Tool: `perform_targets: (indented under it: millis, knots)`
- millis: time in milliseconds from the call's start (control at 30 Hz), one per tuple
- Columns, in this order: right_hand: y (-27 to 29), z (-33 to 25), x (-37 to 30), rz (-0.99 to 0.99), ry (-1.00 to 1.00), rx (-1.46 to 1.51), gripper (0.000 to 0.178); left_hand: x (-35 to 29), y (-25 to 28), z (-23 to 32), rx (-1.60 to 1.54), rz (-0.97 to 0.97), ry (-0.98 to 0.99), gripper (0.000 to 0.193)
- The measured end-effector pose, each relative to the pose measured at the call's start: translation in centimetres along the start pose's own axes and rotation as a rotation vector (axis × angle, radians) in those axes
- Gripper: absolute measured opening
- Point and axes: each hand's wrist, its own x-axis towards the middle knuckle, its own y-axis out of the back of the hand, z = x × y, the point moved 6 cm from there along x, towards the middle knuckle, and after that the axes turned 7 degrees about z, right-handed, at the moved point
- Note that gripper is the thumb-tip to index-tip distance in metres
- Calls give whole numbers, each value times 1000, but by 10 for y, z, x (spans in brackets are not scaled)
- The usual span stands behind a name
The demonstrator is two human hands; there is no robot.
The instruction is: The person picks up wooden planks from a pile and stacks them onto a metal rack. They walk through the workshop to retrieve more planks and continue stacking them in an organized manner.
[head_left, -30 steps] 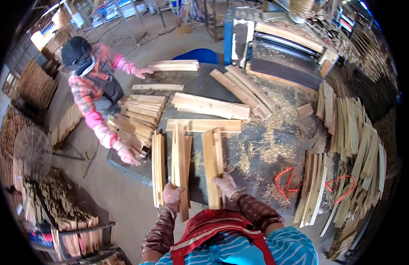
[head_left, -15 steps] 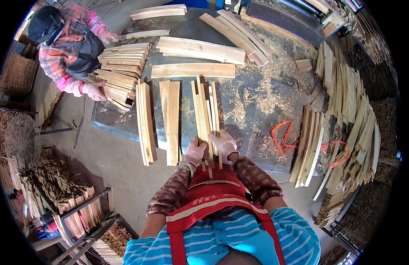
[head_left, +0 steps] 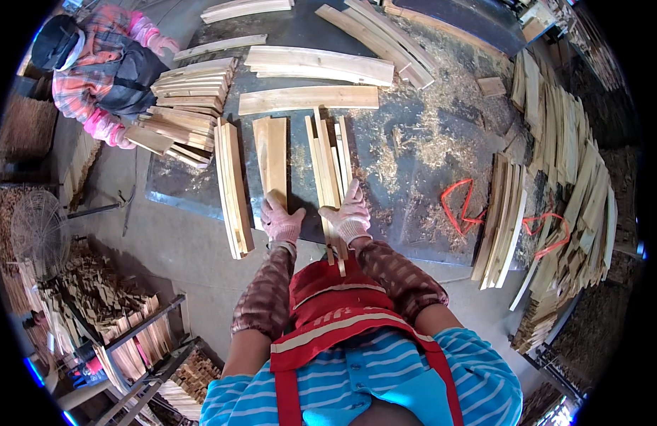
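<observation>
My left hand (head_left: 280, 219), in a pale pink work glove, lies over the near end of a wide flat board (head_left: 270, 153), thumb spread out to the right. To its right my right hand (head_left: 348, 213), gloved alike, rests with fingers and thumb apart at the near part of a bundle of narrow wooden strips (head_left: 321, 160). The strips' near ends jut past the table edge toward my red apron (head_left: 335, 295). Left of the wide board is another stack of narrow boards (head_left: 231, 188), also overhanging the edge.
A dark metal table (head_left: 413, 192) carries sawdust and crosswise boards (head_left: 311, 99) beyond my hands. At far left a co-worker (head_left: 105, 78) handles a stack of boards (head_left: 190, 96). Red strapping (head_left: 460, 206) lies near upright boards (head_left: 499, 220) and a large wood pile (head_left: 570, 163). A fan (head_left: 41, 224) stands left.
My left hand has left the narrow strips and moved left onto the wide board. My right hand has opened out over the strips. The co-worker's near hand has drawn back with a board.
</observation>
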Motion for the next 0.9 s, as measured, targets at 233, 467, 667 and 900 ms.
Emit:
perform_targets:
  millis: [233,467,667,900]
  knots:
    - [4,39,5,-170,-52,221,102,15,-7,-22,-23,-25,-10,107]
    - [-20,78,28,-185,49,462,68,-40,-46,1,-1034,-624,154,103]
    - [-16,72,36,-242,164,333,71,-19,-60,6,-397,-546,90,77]
    - [-22,73,36,-290,82,316,80,-19,-68,21,-676,-407,119,78]
